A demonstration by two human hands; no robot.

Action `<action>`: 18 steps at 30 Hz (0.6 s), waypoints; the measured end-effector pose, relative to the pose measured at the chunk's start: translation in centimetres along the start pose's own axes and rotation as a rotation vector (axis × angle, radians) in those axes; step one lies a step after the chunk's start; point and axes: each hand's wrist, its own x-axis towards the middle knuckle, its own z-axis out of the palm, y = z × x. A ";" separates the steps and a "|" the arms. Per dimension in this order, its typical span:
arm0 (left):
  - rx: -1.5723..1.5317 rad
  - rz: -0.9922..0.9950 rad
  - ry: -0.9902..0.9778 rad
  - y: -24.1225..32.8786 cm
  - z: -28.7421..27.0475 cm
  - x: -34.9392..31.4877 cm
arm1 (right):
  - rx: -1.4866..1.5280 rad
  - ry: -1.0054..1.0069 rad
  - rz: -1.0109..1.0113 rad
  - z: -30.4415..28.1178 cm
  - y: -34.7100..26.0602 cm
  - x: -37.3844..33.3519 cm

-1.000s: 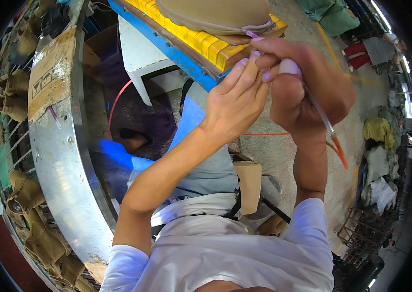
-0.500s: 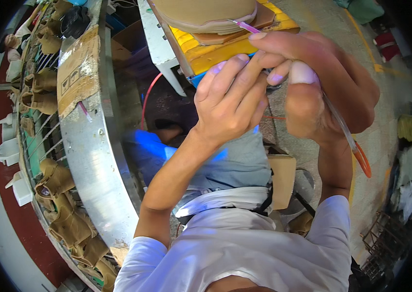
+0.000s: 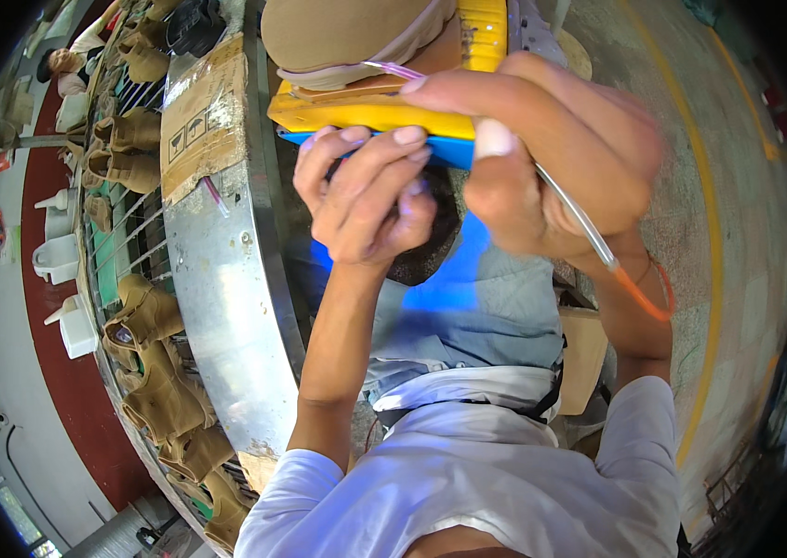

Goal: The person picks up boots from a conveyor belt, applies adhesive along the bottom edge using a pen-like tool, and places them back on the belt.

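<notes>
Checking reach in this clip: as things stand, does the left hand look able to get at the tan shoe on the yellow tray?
Probably yes. The left hand is raised just below the yellow tray holding the tan shoe, with nothing between them. The right hand, holding a thin tool, is beside it, not in its way.

I see a matt tan boot (image 3: pixel 347 33) that looks like suede, resting on a smooth, glossy yellow plastic block (image 3: pixel 384 116). My right hand (image 3: pixel 542 158) grips a thin tool (image 3: pixel 589 232) with a shiny metal shaft and a smooth orange plastic handle. The curved rack (image 3: pixel 235 307) beside me looks like dull, scuffed sheet metal, with a rough brown cardboard sheet (image 3: pixel 203 116) lying on it.
</notes>
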 end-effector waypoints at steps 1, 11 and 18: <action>0.007 -0.016 0.010 -0.7 -0.2 -0.3 | 0.010 0.045 -0.018 1.0 0.5 0.1; -0.127 -0.341 0.205 -7.2 -1.2 0.8 | 0.036 0.152 -0.055 6.8 6.2 2.3; 0.042 -0.646 0.051 -9.0 -0.9 3.7 | -0.226 0.133 -0.164 6.8 12.6 2.2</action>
